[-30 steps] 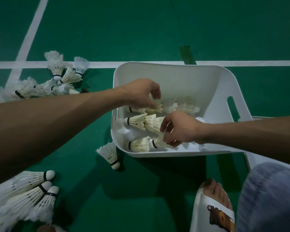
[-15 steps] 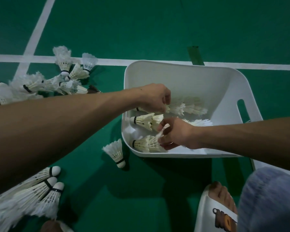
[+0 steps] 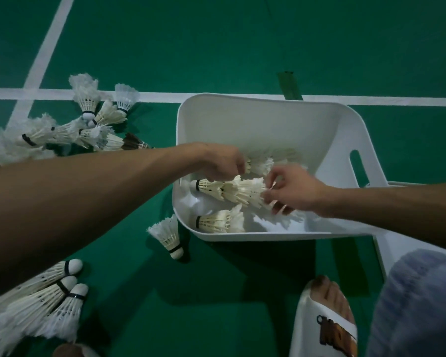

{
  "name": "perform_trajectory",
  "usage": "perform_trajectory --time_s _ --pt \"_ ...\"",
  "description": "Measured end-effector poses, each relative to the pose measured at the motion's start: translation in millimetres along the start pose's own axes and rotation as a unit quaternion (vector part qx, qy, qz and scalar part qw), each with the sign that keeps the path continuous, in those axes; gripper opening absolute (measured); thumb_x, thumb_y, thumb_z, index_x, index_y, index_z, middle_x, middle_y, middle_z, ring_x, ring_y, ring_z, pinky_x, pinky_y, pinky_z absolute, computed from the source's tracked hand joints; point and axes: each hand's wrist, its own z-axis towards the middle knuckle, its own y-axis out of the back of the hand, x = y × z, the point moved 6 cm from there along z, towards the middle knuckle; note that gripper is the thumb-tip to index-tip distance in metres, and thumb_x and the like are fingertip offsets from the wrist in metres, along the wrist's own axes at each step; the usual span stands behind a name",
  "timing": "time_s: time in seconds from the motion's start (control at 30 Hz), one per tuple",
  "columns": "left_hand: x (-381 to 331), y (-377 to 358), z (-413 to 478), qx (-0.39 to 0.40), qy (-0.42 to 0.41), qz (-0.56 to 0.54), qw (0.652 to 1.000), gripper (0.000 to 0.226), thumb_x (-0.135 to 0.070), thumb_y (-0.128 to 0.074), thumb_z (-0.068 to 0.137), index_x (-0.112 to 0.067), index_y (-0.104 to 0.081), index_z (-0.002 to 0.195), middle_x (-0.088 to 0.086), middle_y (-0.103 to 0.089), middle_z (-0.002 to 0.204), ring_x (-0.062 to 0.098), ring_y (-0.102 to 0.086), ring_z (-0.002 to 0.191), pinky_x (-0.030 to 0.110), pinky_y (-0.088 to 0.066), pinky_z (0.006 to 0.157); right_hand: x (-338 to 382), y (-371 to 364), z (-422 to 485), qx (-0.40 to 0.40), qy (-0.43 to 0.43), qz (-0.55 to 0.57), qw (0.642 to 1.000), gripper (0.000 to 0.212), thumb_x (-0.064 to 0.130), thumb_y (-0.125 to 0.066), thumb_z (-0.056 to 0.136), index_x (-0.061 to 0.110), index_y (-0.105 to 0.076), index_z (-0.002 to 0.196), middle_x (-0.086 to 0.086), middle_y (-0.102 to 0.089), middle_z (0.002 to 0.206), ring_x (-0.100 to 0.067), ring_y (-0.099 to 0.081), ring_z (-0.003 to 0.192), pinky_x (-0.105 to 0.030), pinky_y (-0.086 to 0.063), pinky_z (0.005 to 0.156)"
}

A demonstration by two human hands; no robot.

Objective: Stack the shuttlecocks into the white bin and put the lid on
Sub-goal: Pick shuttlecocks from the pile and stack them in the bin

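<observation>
The white bin [image 3: 255,119] stands on the green floor, tilted toward me. Inside lie rows of nested shuttlecocks, cork ends to the left. My left hand [image 3: 222,163] reaches in from the left, its fingers curled round the cork end of the back row [image 3: 262,164]. From the right, my right hand [image 3: 291,191] pinches the feather end of the middle row [image 3: 237,191]. The front row [image 3: 219,221] lies untouched near the bin's front wall. A flat white lid [image 3: 389,243] pokes out beneath the bin's right side.
Loose shuttlecocks lie in a pile [image 3: 88,124] left of the bin. One shuttlecock [image 3: 169,237] rests at the bin's front left corner, and three more [image 3: 49,300] lie at bottom left. My foot in a white slipper [image 3: 325,318] and my knee [image 3: 422,305] are at bottom right.
My right hand left the front row and moved up and right to the feather end of the middle row. My left hand stayed at the back row.
</observation>
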Motion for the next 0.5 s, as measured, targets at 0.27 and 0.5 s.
perform_trajectory --time_s 0.27,0.5 --pt "1.3 -25.2 3.3 0.075 0.043 -0.039 0.995 0.065 0.003 -0.038 0.091 -0.036 -0.034 0.144 0.007 -0.049 0.121 0.02 -0.057 0.083 0.026 -0.053 0.06 -38.7 46.9 -3.8 -0.088 -0.049 -0.251 0.963 0.073 0.034 -0.081 0.072 0.024 -0.038 0.131 -0.013 -0.039 0.131 -0.031 -0.055 0.101 -0.043 -0.051 0.09" --pt "7.7 -37.4 6.2 0.121 0.048 -0.055 0.99 0.086 0.005 -0.041 0.079 -0.057 -0.032 0.137 -0.001 -0.015 0.158 0.023 -0.05 0.103 0.037 -0.053 0.082 -39.4 39.1 11.2 -0.079 -0.022 -0.196 0.977 0.053 0.016 -0.081 0.075 0.011 -0.052 0.119 -0.005 -0.052 0.104 -0.009 -0.046 0.067 -0.02 -0.032 0.049"
